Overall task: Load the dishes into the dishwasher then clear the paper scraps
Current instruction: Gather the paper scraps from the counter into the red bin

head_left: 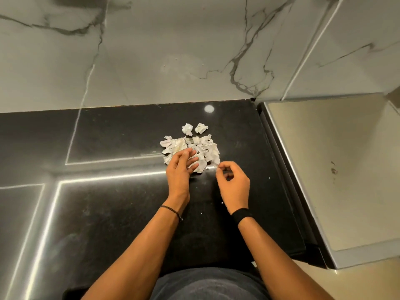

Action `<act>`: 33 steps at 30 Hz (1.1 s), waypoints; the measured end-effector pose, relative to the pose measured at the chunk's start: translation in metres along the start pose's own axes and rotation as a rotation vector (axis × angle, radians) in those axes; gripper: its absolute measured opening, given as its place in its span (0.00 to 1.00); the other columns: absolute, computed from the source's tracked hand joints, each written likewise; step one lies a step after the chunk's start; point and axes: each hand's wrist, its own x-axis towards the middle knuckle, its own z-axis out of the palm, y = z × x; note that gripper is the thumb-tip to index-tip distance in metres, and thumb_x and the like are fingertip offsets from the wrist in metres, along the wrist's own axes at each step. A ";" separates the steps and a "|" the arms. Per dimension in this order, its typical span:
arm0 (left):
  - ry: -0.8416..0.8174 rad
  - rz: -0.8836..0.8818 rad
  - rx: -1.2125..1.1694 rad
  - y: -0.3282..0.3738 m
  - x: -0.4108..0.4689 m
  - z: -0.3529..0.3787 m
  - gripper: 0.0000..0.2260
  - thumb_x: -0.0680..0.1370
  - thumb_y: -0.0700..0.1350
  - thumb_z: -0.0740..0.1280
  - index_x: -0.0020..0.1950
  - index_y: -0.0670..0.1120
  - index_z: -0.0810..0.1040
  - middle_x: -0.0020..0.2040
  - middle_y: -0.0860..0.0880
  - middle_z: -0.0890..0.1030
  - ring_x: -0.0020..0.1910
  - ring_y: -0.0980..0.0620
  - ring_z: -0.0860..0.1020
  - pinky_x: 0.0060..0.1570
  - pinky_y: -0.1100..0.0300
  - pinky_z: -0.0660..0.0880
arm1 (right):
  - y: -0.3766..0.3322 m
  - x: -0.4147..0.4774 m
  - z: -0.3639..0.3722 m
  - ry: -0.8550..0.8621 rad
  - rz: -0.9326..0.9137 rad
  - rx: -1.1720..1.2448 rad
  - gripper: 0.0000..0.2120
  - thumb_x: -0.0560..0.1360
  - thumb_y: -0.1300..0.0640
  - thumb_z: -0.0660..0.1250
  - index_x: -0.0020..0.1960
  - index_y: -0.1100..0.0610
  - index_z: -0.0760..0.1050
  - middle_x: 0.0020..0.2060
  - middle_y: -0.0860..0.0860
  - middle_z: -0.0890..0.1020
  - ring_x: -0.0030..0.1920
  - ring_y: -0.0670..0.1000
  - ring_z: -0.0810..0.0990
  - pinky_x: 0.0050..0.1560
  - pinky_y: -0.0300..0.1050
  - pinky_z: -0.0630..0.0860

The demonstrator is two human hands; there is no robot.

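Centre frame, paper scraps [194, 146] lie piled on a black counter [108, 213], the left hand [180, 169] resting straight-fingered on the pile, the right hand [232, 182] apparently pinching a small scrap [216, 167] beside it; no dishes visible, clearing seems barely begun.

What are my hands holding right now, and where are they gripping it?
The right hand pinches a small white paper scrap by its edge. The left hand only rests on the pile of crumpled white paper scraps.
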 end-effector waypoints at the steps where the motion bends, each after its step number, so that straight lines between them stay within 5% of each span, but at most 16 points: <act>1: -0.005 -0.007 -0.027 -0.001 0.000 0.003 0.10 0.85 0.46 0.63 0.60 0.43 0.81 0.58 0.44 0.85 0.57 0.48 0.83 0.56 0.56 0.80 | -0.005 -0.004 -0.003 -0.006 -0.015 0.045 0.07 0.76 0.60 0.72 0.52 0.50 0.81 0.45 0.42 0.82 0.44 0.41 0.81 0.46 0.37 0.79; 7: -0.071 -0.309 -0.470 0.003 -0.009 0.013 0.18 0.85 0.54 0.59 0.60 0.41 0.79 0.57 0.42 0.83 0.59 0.45 0.82 0.61 0.52 0.78 | -0.033 -0.011 -0.002 -0.348 -0.178 0.082 0.06 0.75 0.57 0.75 0.52 0.51 0.85 0.47 0.44 0.83 0.48 0.44 0.82 0.51 0.35 0.77; 11: -0.021 -0.317 -0.626 0.013 -0.002 -0.008 0.17 0.83 0.52 0.61 0.57 0.40 0.80 0.52 0.42 0.84 0.54 0.45 0.83 0.62 0.51 0.77 | -0.024 0.004 0.000 -0.216 -0.090 0.082 0.03 0.76 0.56 0.73 0.49 0.51 0.84 0.46 0.43 0.84 0.46 0.42 0.82 0.49 0.35 0.78; 17: -0.037 -0.304 -0.484 0.015 0.004 -0.021 0.20 0.84 0.57 0.60 0.62 0.42 0.79 0.56 0.42 0.85 0.55 0.46 0.84 0.60 0.52 0.79 | -0.009 0.048 0.026 -0.120 0.112 -0.137 0.10 0.75 0.48 0.74 0.49 0.51 0.77 0.43 0.44 0.82 0.42 0.44 0.81 0.52 0.49 0.80; 20: -0.066 -0.289 -0.404 0.015 0.005 -0.018 0.20 0.85 0.57 0.58 0.64 0.43 0.78 0.59 0.42 0.85 0.58 0.46 0.83 0.62 0.51 0.78 | -0.012 0.056 0.033 -0.087 0.162 -0.152 0.09 0.74 0.52 0.75 0.48 0.52 0.76 0.40 0.43 0.81 0.43 0.47 0.81 0.54 0.51 0.79; 26: -0.074 -0.331 -0.378 0.011 0.019 -0.006 0.16 0.86 0.54 0.58 0.59 0.45 0.79 0.56 0.43 0.84 0.56 0.46 0.83 0.56 0.52 0.79 | -0.021 0.044 0.011 0.009 0.123 0.084 0.06 0.75 0.60 0.74 0.50 0.52 0.79 0.44 0.43 0.82 0.45 0.42 0.81 0.51 0.43 0.81; 33: -0.183 -0.443 -0.462 0.005 0.022 0.012 0.22 0.84 0.59 0.59 0.64 0.41 0.76 0.61 0.39 0.82 0.59 0.42 0.82 0.67 0.47 0.75 | -0.027 0.023 -0.003 -0.276 0.015 0.275 0.05 0.78 0.58 0.72 0.53 0.54 0.84 0.48 0.45 0.86 0.51 0.44 0.83 0.55 0.39 0.79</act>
